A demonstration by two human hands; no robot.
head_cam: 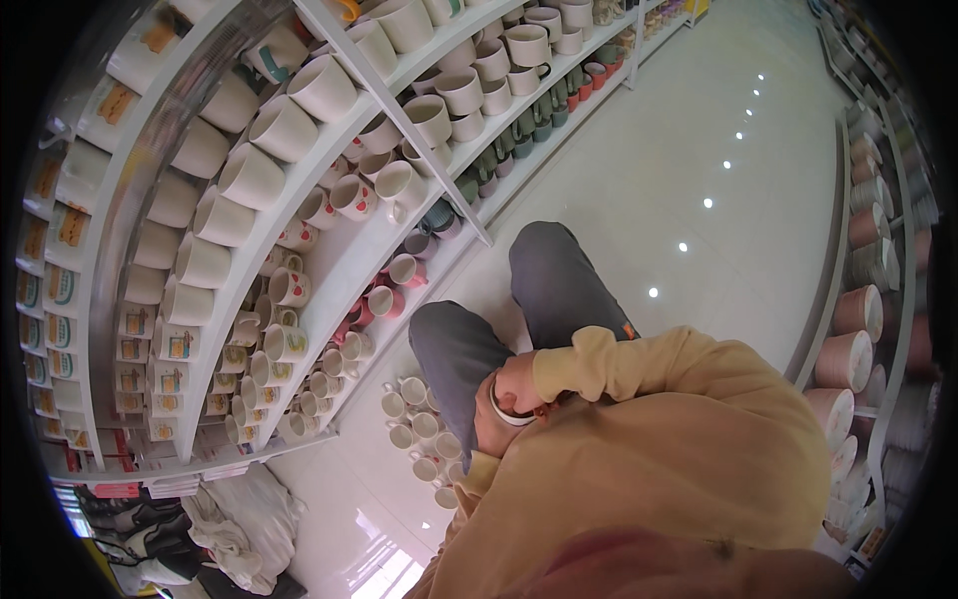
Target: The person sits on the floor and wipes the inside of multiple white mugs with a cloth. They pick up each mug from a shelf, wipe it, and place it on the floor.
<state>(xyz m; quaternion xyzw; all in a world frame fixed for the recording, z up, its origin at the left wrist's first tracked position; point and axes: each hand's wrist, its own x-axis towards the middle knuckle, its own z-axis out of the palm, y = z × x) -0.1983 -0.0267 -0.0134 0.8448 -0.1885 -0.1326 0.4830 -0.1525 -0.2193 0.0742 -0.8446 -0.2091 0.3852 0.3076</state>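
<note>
Close to my lap I hold a white mug (510,417), and only part of its pale rim shows. My left hand (494,430) is wrapped around its outside. The fist of my right hand (516,383) is bent over the mug's mouth, its fingertips hidden, so its grip is unclear. A small reddish thing (548,412) shows beside the rim, too indistinct to name. On the floor beside my left leg stands a cluster of white mugs (425,425), partly covered by the leg.
White shelving (329,258) packed with mugs rises on the left, with pink mugs (386,301) on its lowest level. Another rack (891,299) on the right holds stacked pink and white crockery (846,359). Pale cloth or plastic sheeting (247,524) lies at lower left. Glossy tiled floor (673,165) runs between the racks.
</note>
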